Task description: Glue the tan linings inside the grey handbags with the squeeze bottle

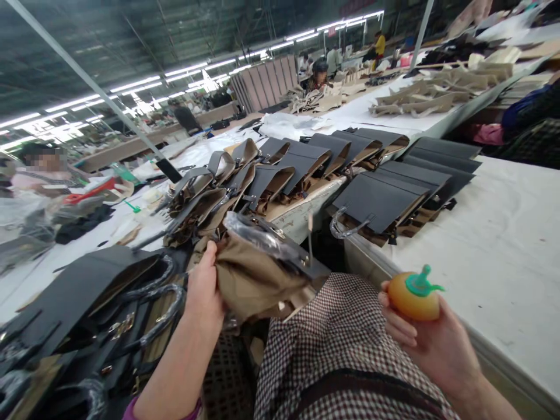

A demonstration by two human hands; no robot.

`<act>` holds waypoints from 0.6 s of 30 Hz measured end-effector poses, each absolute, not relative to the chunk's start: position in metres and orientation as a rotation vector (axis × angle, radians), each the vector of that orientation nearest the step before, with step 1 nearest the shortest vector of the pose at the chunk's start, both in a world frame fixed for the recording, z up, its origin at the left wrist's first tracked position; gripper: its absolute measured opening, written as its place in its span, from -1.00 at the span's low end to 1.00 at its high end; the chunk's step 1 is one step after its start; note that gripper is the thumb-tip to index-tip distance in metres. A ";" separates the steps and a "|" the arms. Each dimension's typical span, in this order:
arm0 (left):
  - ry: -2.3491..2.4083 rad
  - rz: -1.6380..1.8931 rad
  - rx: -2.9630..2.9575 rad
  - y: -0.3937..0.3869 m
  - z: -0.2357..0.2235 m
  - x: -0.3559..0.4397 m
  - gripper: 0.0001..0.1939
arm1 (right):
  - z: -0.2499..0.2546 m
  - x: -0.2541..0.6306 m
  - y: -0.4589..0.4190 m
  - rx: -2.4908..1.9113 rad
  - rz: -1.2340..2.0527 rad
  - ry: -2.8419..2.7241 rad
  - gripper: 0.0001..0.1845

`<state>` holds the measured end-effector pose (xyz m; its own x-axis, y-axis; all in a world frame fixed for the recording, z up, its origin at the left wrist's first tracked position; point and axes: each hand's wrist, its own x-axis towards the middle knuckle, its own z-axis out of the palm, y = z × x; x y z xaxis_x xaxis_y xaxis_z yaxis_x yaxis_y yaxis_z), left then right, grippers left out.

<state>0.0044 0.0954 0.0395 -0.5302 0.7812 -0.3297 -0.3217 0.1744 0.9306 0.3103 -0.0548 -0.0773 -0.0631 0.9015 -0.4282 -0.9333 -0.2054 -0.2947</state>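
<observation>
My left hand [203,291] is closed on the brown lining of a dark handbag [258,262] that lies in front of me, its handle wrapped in clear plastic. My right hand [431,341] holds a small orange bottle with a green nozzle cap [415,296], fingers curled around it, just above the edge of the white table [503,262]. My checked garment [336,344] fills the space between the two hands.
Rows of dark grey handbags [380,195] stand on the white table and along the bench [271,169] ahead. More dark bags [87,303] pile at lower left. Beige bag pieces [437,93] lie on a far table. Other people work at the left and in the background.
</observation>
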 end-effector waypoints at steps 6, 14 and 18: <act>1.327 1.494 0.107 0.072 0.027 0.031 -0.65 | -0.061 0.285 -0.052 -0.453 1.765 -0.047 -0.46; 1.312 1.397 0.068 0.026 0.035 0.054 -0.64 | -0.040 0.248 -0.035 -0.157 1.888 -0.146 -0.58; 1.376 1.466 0.239 0.013 0.038 0.044 -0.73 | -0.035 0.243 -0.019 -0.223 1.981 -0.148 -0.58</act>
<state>0.0438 0.0134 0.0380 -0.4185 0.7661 -0.4878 -0.5355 0.2256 0.8138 0.2428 -0.0191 -0.0346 -0.3973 0.9134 -0.0892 -0.8899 -0.4071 -0.2055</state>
